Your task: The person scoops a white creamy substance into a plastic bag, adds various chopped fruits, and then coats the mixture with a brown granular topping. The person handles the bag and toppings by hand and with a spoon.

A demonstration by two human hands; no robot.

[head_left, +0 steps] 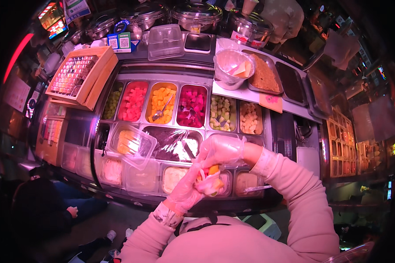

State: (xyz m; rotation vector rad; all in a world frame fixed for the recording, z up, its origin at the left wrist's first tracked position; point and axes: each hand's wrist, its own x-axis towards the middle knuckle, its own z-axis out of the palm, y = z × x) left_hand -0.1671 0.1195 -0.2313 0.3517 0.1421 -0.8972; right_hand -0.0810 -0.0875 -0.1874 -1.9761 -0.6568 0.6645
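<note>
Both my hands wear clear plastic gloves and meet over the near row of tubs. My left hand (pixel 183 193) is closed round the side of a pale fruit-filled wrap (pixel 211 180), with orange and greenish fruit pieces showing in it. From above, my right hand (pixel 220 150) bends down over the wrap's upper end, its fingers pinched there and partly hidden. Beneath and beside the hands are a tub of white cream (pixel 173 177) and a tub of brownish paste (pixel 247 182) with a utensil handle sticking out.
Behind my hands stand metal pans of red cubes (pixel 134 101), mango cubes (pixel 161 100) with a spoon, dragon fruit (pixel 192 105) and green chunks (pixel 223 111). A clear lid (pixel 131 144) lies tilted at left. A wooden box (pixel 81 76) and a plastic bucket (pixel 232 68) stand farther back.
</note>
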